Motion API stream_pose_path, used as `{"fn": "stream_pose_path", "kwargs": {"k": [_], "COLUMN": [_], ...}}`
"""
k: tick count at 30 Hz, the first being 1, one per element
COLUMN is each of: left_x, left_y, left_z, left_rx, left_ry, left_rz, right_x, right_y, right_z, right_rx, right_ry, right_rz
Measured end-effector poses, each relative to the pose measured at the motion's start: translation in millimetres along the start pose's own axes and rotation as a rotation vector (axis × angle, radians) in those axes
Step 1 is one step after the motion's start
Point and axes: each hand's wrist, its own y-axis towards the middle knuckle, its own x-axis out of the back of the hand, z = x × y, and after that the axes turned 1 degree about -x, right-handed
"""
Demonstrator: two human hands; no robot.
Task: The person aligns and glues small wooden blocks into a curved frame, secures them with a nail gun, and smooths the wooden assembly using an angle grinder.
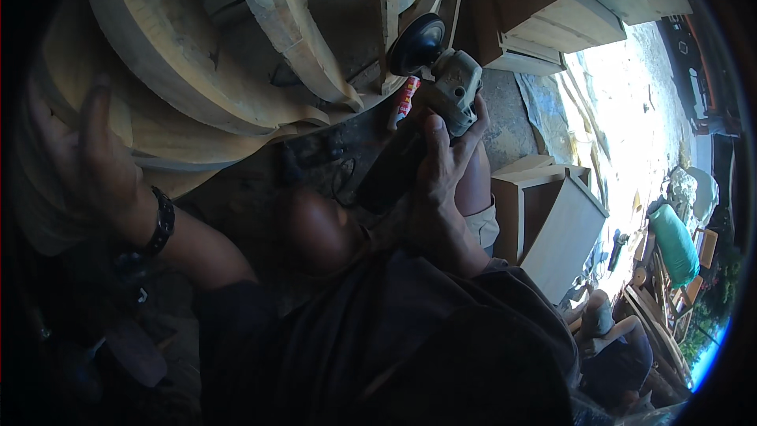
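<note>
My right hand (453, 154) is wrapped round an angle grinder (459, 83), which carries a round black disc (418, 43) at its head. The tool is tilted, with its dark body running down over my lap and the disc beside a curved wooden frame (288, 31). My left hand (98, 154), with a dark band on the wrist, is at a broad curved wooden piece (169, 55) of that frame. Its fingers are stretched out and it holds nothing; whether the palm presses on the wood I cannot tell.
A small red-and-white wrapped object (408, 97) is by the grinder. Pale wooden cabinets (560, 221) and drawer-like boxes (544, 20) stand to the right. Farther right are a green sack (674, 244), stacked wood pieces (650, 319) and another person (615, 355) bent low.
</note>
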Motion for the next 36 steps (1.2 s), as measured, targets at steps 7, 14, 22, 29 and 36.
{"fn": "stream_pose_path", "kwargs": {"k": [7,14,22,29,36], "left_x": [-10.8,-3.1,-2.4,-0.5,0.2], "left_y": [10.6,8.3,8.5,8.5,11.3], "left_z": [-31.4,-32.8,-39.6,-46.6,-49.8], "left_rx": [0.19,0.272,0.326,0.361,0.375], "left_ry": [-0.363,-0.401,-0.403,-0.402,-0.422], "left_rz": [-0.055,-0.118,-0.13,-0.151,-0.173], "right_x": [6.1,38.7,47.7,60.8,59.6], "right_y": [32.4,91.4,154.8,215.1,223.4], "right_z": [32.2,22.2,17.4,7.1,12.4], "right_rx": [-0.229,-0.239,-0.278,-0.268,-0.422], "right_ry": [0.161,0.056,0.08,0.116,0.242], "right_rz": [0.004,0.139,0.223,0.337,0.364]}}
